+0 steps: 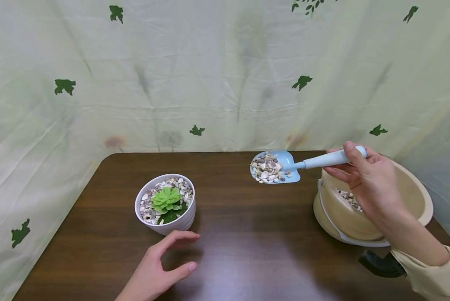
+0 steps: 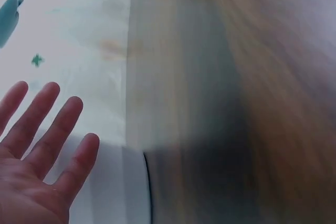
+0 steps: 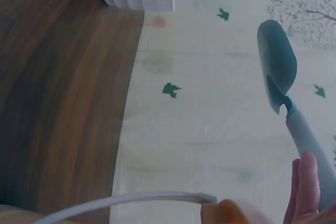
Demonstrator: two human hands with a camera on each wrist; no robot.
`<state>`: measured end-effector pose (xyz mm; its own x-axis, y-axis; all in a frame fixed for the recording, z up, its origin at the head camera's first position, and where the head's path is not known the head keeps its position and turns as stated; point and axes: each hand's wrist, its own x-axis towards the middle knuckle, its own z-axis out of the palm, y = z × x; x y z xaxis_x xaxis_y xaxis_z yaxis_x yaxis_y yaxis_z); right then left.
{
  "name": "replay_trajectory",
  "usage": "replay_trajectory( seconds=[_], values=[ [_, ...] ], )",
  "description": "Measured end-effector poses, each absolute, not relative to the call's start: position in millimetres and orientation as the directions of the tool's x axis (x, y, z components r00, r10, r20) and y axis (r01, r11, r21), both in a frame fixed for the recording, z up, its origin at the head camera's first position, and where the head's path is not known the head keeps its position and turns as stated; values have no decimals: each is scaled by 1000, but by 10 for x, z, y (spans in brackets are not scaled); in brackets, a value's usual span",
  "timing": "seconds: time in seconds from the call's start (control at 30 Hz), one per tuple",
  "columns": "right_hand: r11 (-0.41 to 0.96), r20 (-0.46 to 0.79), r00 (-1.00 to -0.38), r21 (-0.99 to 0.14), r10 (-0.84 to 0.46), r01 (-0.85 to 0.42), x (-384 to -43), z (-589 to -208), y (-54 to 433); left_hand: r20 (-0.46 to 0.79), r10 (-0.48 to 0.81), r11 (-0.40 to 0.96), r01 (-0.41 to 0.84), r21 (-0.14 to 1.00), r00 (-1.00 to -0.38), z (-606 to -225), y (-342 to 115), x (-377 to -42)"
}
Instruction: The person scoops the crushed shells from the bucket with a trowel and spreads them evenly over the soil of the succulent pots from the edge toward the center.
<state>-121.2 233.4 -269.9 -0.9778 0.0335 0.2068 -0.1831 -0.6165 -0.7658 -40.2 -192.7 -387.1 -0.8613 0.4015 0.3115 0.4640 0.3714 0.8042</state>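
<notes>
In the head view my right hand [image 1: 375, 179] grips the pale handle of a light blue hand trowel [image 1: 330, 159], held up in the air. Its scoop carries a heap of small shells and pebbles [image 1: 267, 168]. A white ribbed pot [image 1: 187, 219] stands on the left of the table, with a green succulent [image 1: 166, 200] set among pebbles. Close to the front of that pot, my left hand [image 1: 161, 263] holds nothing, thumb and fingers spread apart. In the right wrist view the trowel's scoop [image 3: 278, 56] shows from its underside.
A beige bucket [image 1: 422, 196] with a grey handle [image 1: 328, 219] stands at the right, beneath my right forearm, with more pebbles [image 1: 349, 198] inside. The brown wooden table [image 1: 240, 251] ends at a pale curtain [image 1: 225, 83] with green leaf prints. A black strap piece [image 1: 382, 264] sits at my right wrist.
</notes>
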Motion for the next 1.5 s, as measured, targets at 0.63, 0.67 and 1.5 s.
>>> replay_trajectory(
  seconds=[0.63,0.67,1.5],
  values=[
    [-518,194,-981,-840,-8,-161,-1217,-2734,2022,170,-40,625,108,773,-985,-3830,-2569,-356],
    [-510,195,-981,-845,-9,-163,-1219,-2739,2003,167,-46,622,102,777,-985,-3832,-2597,-373],
    [-453,92,-996,-887,19,-91,-1351,-3087,1401,230,183,219,267,938,-956,-3808,-2727,-1056]
  ],
)
